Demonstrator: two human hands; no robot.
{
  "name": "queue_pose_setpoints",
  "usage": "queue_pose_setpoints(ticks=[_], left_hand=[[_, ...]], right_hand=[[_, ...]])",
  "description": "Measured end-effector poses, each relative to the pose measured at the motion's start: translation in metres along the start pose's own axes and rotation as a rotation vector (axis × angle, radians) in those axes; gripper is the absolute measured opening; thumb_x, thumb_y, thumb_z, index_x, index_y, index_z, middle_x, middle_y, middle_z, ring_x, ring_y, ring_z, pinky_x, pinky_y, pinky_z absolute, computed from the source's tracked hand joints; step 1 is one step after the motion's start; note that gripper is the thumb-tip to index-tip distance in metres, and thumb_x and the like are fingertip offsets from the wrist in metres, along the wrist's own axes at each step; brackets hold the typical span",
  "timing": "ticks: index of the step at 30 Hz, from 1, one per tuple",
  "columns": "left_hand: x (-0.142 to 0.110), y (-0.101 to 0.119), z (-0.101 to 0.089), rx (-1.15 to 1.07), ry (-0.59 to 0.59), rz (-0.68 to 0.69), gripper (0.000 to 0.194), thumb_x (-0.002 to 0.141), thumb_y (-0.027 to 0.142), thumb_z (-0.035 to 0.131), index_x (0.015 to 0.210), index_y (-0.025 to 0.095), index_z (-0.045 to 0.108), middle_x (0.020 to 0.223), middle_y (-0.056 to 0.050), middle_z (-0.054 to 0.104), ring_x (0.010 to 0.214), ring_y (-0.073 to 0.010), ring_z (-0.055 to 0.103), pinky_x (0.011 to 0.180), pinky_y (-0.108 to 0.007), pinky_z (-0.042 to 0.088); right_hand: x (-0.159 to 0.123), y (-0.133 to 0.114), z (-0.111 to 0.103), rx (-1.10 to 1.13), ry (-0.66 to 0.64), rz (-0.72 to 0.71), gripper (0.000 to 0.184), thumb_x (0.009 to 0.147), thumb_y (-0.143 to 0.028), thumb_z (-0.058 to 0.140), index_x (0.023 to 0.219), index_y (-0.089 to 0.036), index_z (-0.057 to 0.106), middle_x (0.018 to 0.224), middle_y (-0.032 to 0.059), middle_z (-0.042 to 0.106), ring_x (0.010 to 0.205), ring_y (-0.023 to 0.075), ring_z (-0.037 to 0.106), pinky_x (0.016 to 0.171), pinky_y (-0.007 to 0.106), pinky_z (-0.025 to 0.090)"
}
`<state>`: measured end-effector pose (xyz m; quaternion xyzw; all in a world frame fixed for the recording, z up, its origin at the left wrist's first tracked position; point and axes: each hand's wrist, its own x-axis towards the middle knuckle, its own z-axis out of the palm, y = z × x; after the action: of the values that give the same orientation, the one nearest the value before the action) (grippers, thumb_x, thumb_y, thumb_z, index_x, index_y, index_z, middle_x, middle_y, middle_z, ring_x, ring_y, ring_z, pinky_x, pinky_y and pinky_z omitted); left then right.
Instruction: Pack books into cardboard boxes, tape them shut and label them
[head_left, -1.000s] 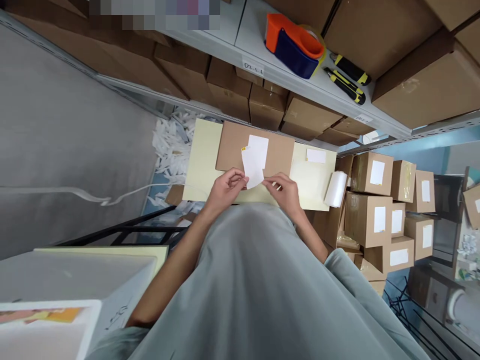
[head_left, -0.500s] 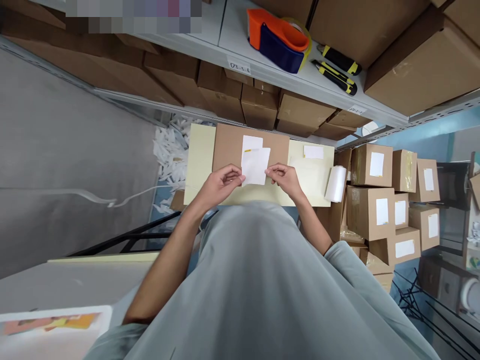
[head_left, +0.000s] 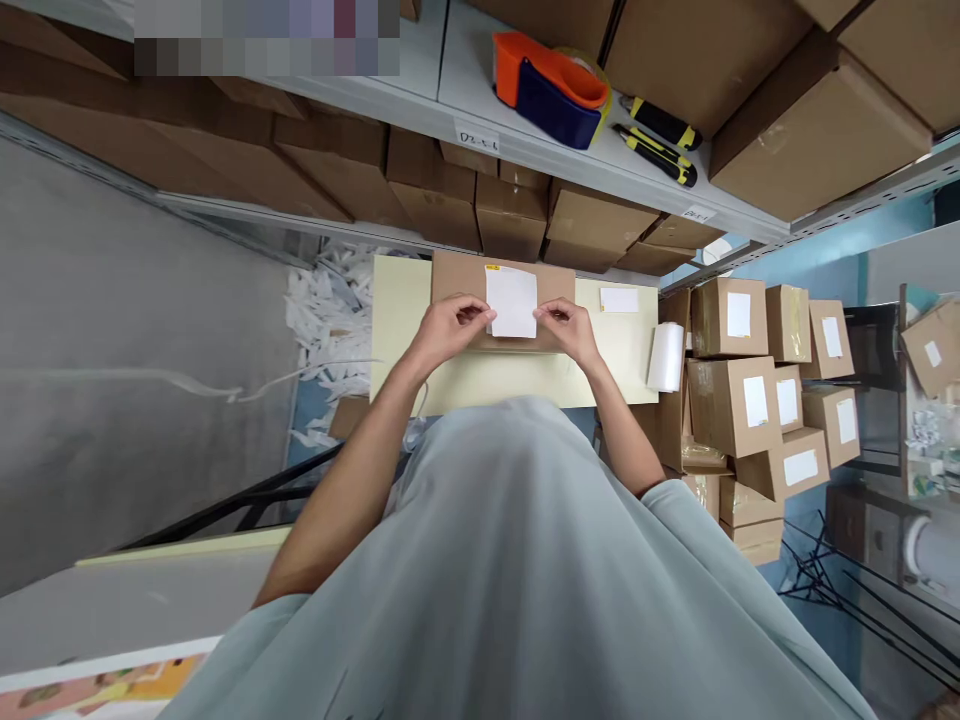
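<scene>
A white paper label (head_left: 513,303) with a small yellow mark at its upper left corner is stretched between my two hands. My left hand (head_left: 452,328) pinches its lower left edge between thumb and fingers. At the lower right edge, my right hand (head_left: 570,330) pinches it the same way. The label lies over the top of a brown cardboard box (head_left: 556,282); I cannot tell whether it touches the box all over. That box rests on a pale yellow tabletop (head_left: 401,345).
A smaller white label (head_left: 619,300) and a white plastic roll (head_left: 665,357) are on the table's right part. Labelled cartons (head_left: 733,405) are stacked at the right. A tape dispenser (head_left: 553,92) and cutter knives (head_left: 660,150) lie on the shelf above. Paper scraps (head_left: 322,320) fill the left side.
Both hands have moved away from my body with the label, which now covers the white patch seen on the box before. The view has shifted slightly.
</scene>
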<state>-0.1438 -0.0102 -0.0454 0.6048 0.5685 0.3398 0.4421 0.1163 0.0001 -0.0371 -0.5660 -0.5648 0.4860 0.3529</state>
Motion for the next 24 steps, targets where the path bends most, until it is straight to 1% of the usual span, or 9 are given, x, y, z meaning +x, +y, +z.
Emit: queue_pose_setpoints(ticks=[4, 7, 11, 16, 24], left_hand=[[0.012, -0.027, 0.003, 0.07, -0.028, 0.058, 0.031, 0.092, 0.053, 0.07, 0.092, 0.022, 0.078, 0.098, -0.008, 0.078, 0.092, -0.0251, 0.069, 0.089, -0.039, 0.057], [0.018, -0.045, 0.008, 0.096, -0.02, 0.073, 0.03, 0.092, 0.052, 0.069, 0.091, 0.023, 0.078, 0.096, -0.009, 0.077, 0.095, -0.0263, 0.068, 0.092, -0.04, 0.057], [0.022, -0.062, 0.014, 0.095, 0.001, 0.064, 0.029, 0.092, 0.05, 0.07, 0.092, 0.023, 0.079, 0.096, -0.009, 0.077, 0.097, -0.027, 0.068, 0.092, -0.04, 0.057], [0.022, -0.071, 0.019, 0.1, 0.03, 0.032, 0.03, 0.093, 0.051, 0.071, 0.097, 0.022, 0.08, 0.098, -0.008, 0.076, 0.095, -0.0258, 0.067, 0.094, -0.04, 0.057], [0.023, -0.075, 0.02, 0.12, 0.027, 0.029, 0.028, 0.094, 0.048, 0.071, 0.097, 0.022, 0.08, 0.098, -0.007, 0.076, 0.096, -0.0256, 0.067, 0.096, -0.041, 0.056]], right_hand=[[0.011, 0.025, 0.007, -0.001, -0.019, 0.017, 0.054, 0.084, -0.074, 0.081, 0.087, -0.02, 0.079, 0.101, 0.008, 0.079, 0.1, 0.0245, 0.074, 0.099, 0.039, 0.06], [0.016, 0.04, 0.014, 0.007, -0.017, 0.032, 0.058, 0.083, -0.078, 0.081, 0.087, -0.02, 0.078, 0.1, 0.0088, 0.08, 0.101, 0.0259, 0.075, 0.099, 0.041, 0.061], [0.021, 0.051, 0.02, -0.038, -0.015, 0.023, 0.058, 0.087, -0.08, 0.077, 0.089, -0.021, 0.078, 0.103, 0.0087, 0.081, 0.102, 0.026, 0.075, 0.1, 0.041, 0.061], [0.028, 0.059, 0.022, -0.107, -0.019, -0.004, 0.058, 0.093, -0.079, 0.073, 0.092, -0.021, 0.079, 0.106, 0.0091, 0.082, 0.102, 0.026, 0.075, 0.099, 0.04, 0.06], [0.031, 0.07, 0.023, -0.13, -0.021, -0.036, 0.058, 0.095, -0.078, 0.07, 0.094, -0.021, 0.079, 0.107, 0.0093, 0.082, 0.101, 0.0259, 0.075, 0.098, 0.041, 0.06]])
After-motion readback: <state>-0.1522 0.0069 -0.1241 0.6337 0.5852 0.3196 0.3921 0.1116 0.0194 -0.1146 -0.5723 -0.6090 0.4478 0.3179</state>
